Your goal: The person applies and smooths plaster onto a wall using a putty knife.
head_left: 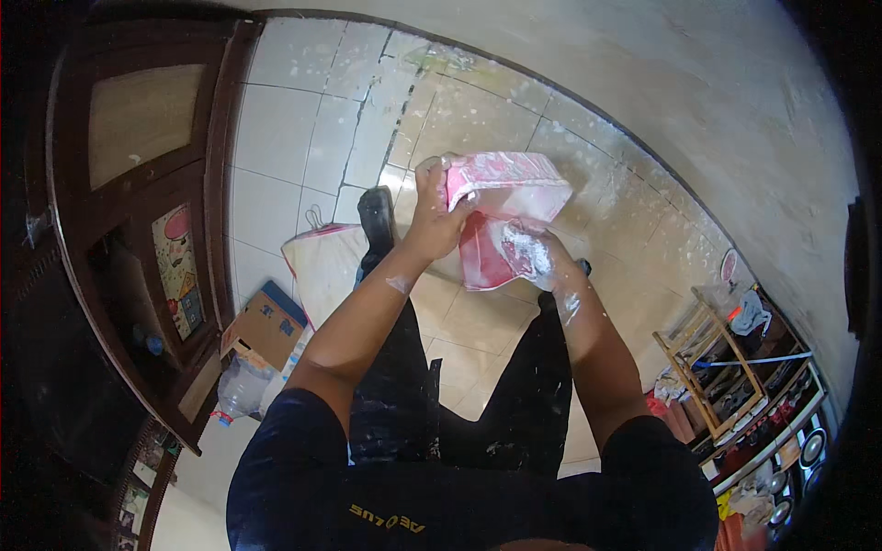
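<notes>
A pink box-shaped container, smeared with white paste, is tilted in front of me above the floor. My left hand grips its left side, with the thumb along the near edge. On the lower right, my right hand is closed on the container's lower pink wall. Thick white paste coats that hand and hides much of its fingers. White smears also mark both my forearms.
Tiled floor with white splatters meets a pale wall. On the left are a dark wooden cabinet, a cardboard box, a clear plastic bottle and a pale cloth-like sheet. A cluttered rack stands at the right.
</notes>
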`<state>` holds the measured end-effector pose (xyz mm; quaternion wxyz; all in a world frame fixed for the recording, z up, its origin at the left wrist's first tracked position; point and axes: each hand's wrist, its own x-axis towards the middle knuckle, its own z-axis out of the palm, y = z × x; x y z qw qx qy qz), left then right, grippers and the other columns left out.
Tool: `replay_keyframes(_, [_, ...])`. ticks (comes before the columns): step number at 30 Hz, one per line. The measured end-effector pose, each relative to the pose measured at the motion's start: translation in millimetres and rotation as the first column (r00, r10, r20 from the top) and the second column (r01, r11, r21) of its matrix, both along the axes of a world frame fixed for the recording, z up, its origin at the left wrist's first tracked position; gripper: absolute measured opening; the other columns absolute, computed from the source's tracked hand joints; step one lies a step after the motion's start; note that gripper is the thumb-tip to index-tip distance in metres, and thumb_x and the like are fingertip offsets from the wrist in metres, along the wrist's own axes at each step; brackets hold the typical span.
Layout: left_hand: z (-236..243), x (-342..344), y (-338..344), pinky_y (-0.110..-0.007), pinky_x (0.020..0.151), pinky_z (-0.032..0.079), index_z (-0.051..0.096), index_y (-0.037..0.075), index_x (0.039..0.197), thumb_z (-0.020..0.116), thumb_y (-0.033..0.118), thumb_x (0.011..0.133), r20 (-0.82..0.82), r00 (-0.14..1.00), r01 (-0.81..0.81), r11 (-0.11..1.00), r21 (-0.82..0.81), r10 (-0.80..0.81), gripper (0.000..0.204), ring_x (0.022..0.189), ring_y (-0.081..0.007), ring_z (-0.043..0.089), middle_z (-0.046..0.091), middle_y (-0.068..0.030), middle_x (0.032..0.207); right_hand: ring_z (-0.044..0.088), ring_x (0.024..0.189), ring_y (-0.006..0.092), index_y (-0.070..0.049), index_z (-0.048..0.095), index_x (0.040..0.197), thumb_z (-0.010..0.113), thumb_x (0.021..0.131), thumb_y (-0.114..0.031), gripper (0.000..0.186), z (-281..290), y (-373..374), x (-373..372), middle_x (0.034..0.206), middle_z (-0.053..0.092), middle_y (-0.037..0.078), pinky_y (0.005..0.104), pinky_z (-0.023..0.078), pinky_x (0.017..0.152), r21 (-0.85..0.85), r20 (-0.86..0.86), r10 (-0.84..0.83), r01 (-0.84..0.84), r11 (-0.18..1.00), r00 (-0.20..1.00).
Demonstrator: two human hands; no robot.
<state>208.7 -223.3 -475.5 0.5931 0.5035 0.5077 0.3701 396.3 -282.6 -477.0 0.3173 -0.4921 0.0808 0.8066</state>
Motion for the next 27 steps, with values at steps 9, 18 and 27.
replay_keyframes(9, [-29, -15, 0, -0.036, 0.099, 0.032, 0.034, 0.008, 0.126, 0.054, 0.01, 0.085, -0.178, 0.98, -0.104, 0.992, -0.071, 0.09, 0.046, 0.119, -0.019, 0.033, 0.029, -0.0076, 0.122, 0.059, 0.063, 0.0185, 0.0, 0.061, 0.094, 0.064, 0.08, -0.018, 0.024, 70, 40, 41, 0.079, 0.064, 0.011, 0.0286, 0.048, 0.06, 0.207, 0.792, 0.252, -0.633, 0.745, 0.556])
replay_keyframes(18, [-41, -4, 1, -0.038, 0.096, 0.03, 0.037, 0.002, 0.123, 0.056, 0.017, 0.082, -0.175, 0.959, -0.236, 0.97, -0.056, 0.223, 0.048, 0.109, -0.0335, 0.036, 0.036, -0.0215, 0.115, 0.063, 0.075, 0.0283, -0.005, 0.064, 0.082, 0.057, 0.07, -0.011, 0.015, 69, 50, -13, 0.08, 0.063, 0.014, 0.0393, 0.05, 0.066, -0.347, 0.931, 0.039, -0.911, -0.222, -0.364])
replay_keyframes(27, [-61, -37, 0, -0.038, 0.094, 0.031, 0.041, 0.001, 0.118, 0.055, 0.016, 0.082, -0.301, 0.9, -0.346, 0.937, -0.057, 0.314, 0.041, 0.107, -0.0325, 0.04, 0.042, -0.0217, 0.11, 0.062, 0.081, 0.0298, -0.003, 0.064, 0.08, 0.055, 0.07, -0.008, 0.014, 87, -12, 4, 0.084, 0.062, 0.016, 0.038, 0.05, 0.069, -0.11, 0.992, 0.039, -0.967, -0.229, -0.122])
